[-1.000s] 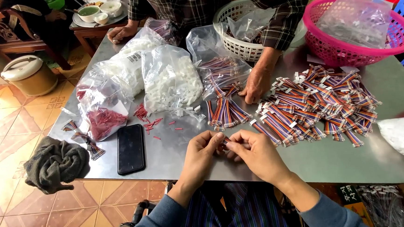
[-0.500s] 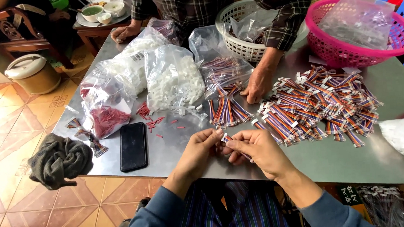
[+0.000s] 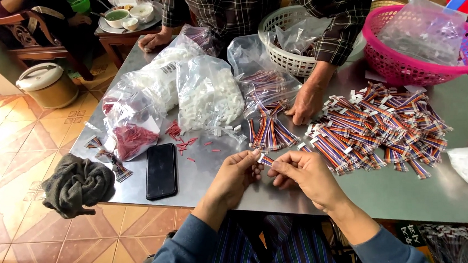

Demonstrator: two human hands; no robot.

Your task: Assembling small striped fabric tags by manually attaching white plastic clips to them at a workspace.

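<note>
My left hand and my right hand meet over the near edge of the grey metal table. Between their fingertips they pinch one short multicoloured ribbon cable with a white connector at its end. Just beyond lies a small bundle of the same cables. A large heap of ribbon cables spreads to the right of my hands. A plastic bag of white connectors stands beyond my left hand.
Across the table a person in a plaid shirt rests a hand by the cables. A black phone, dark cloth, bag of red parts, white basket and pink basket sit around.
My hands have risen slightly off the table and drawn the single cable up between the fingertips. The other person's hand stays on the table.
</note>
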